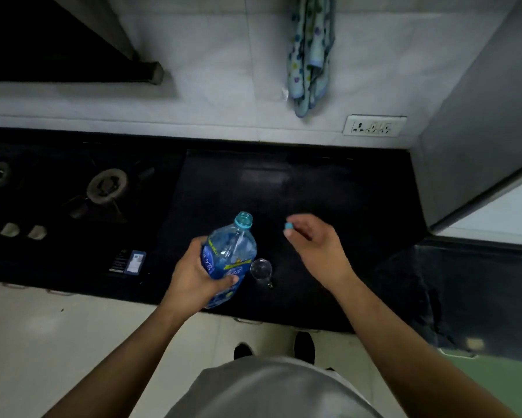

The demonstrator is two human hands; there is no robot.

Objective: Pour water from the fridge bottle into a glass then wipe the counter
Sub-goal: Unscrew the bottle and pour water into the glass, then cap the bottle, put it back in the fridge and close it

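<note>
A clear plastic water bottle (230, 251) with a blue label stands on the black counter (314, 182), uncapped, its blue-ringed mouth open. My left hand (199, 274) grips its lower body. An empty clear glass (261, 269) stands just right of the bottle, near the counter's front edge. My right hand (312, 241) hovers right of the bottle's neck and pinches the small blue cap (288, 226) between thumb and fingertips. A patterned blue cloth (309, 52) hangs on the tiled wall above the counter.
A gas stove (106, 187) with burners and two knobs fills the counter's left part. A small card or packet (128, 262) lies near the front edge. A wall socket (374, 125) sits at the back right. The grey fridge side (477, 131) rises on the right.
</note>
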